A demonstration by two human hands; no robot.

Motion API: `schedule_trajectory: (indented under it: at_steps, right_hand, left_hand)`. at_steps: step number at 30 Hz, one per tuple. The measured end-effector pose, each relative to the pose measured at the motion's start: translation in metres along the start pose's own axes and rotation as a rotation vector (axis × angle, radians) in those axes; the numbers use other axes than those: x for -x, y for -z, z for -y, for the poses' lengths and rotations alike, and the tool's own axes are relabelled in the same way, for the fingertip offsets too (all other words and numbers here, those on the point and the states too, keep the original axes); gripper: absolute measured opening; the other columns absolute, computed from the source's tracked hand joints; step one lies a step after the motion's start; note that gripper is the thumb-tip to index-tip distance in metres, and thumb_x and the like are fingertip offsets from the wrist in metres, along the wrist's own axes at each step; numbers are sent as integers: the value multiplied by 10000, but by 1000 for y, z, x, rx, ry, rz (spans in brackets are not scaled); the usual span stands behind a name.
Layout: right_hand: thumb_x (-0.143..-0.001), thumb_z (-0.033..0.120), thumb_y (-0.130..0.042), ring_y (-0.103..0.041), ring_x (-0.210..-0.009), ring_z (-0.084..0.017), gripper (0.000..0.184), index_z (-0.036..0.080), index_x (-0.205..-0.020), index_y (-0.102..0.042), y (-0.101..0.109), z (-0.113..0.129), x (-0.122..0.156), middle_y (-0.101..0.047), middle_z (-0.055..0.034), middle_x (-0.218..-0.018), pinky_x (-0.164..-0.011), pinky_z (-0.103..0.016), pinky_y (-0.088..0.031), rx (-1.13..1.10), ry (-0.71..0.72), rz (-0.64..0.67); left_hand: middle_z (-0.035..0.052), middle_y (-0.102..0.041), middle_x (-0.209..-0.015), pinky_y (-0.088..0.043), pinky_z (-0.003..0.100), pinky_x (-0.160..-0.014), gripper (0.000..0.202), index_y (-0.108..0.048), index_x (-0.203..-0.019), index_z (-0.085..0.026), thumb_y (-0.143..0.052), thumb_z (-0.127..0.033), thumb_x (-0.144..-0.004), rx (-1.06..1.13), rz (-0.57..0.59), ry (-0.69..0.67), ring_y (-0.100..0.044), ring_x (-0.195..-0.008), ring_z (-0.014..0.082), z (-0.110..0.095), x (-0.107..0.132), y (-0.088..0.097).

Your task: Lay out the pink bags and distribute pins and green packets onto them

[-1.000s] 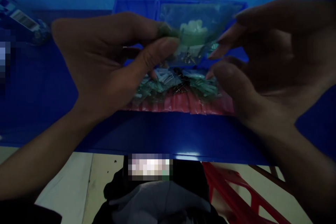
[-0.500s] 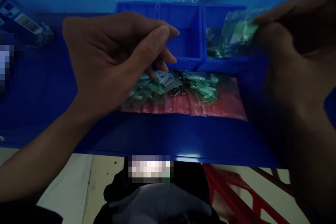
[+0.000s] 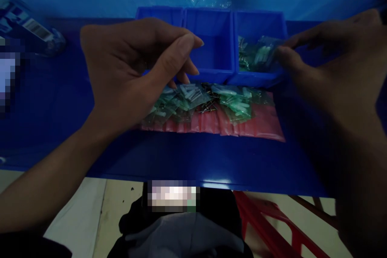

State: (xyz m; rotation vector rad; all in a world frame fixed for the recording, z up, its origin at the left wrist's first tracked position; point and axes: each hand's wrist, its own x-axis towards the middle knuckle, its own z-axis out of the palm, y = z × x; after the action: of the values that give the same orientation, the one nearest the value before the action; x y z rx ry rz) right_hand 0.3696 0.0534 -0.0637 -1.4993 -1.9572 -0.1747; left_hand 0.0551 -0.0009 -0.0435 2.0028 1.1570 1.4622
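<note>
My left hand (image 3: pixel 130 64) hovers over the front of the bins, thumb pressed to the index finger and the other fingers curled. Whether anything is inside it is hidden. At the right-hand blue bin (image 3: pixel 260 20), my right hand (image 3: pixel 338 64) pinches the edge of a small clear plastic bag (image 3: pixel 264 50) with pale pieces in it. That bag hangs down inside the bin, beside other bagged pieces (image 3: pixel 243 54). In front of the bins lie clear bags of green and white plugs (image 3: pixel 237 102), a small heap of dark screws (image 3: pixel 208 105) and overlapping red-edged bags (image 3: pixel 266 121).
Two more blue bins stand to the left, the middle bin (image 3: pixel 208 48) showing its bare floor. A blue printed carton or bottle (image 3: pixel 33 28) leans at the far left of the blue table (image 3: pixel 169 153). Below the edge is a red plastic stool (image 3: pixel 266 217).
My right hand has come lower and nearer, bringing the clear bag down into the right bin. My left hand keeps its pose, and the view has tilted slightly.
</note>
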Motion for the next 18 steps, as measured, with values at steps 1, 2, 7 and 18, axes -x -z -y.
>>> schedule_trajectory:
  at_steps: [1,2,7,18]
  right_hand:
    - [-888,407,-859,-737,-1104,-346,182,233,-933,-830,1,1,1,-765,-54,-842,-1005,-560,-562,15,3,-3]
    - [-897,406,-847,-743,-1067,-331,181,233,-948,-834,1,2,1,-765,-50,-839,-999,-551,-564,-2,1,-9]
    - [-930,231,-759,-729,-895,-236,151,256,-1043,-857,1,6,2,-817,-31,-932,-983,-477,-543,-124,34,-13]
    - [-968,167,-535,-721,-1007,-256,393,338,-1152,-837,-1,3,0,-769,-15,-994,-967,-482,-497,-85,38,-45]
  left_hand:
    - [-112,-773,-867,-710,316,-742,179,-837,-1009,-335,-702,-239,-1078,-1,1,2,-780,-785,108,0,0,0]
    - [-111,-776,-880,-715,324,-759,177,-836,-1016,-335,-699,-243,-1081,-2,3,7,-782,-797,110,1,0,0]
    - [-104,-781,-875,-713,317,-761,145,-830,-1035,-307,-708,-239,-1074,21,3,-81,-778,-775,102,6,-1,1]
    - [-99,-786,-893,-673,284,-692,161,-837,-1048,-307,-697,-234,-1078,33,7,-54,-773,-776,101,6,-1,1]
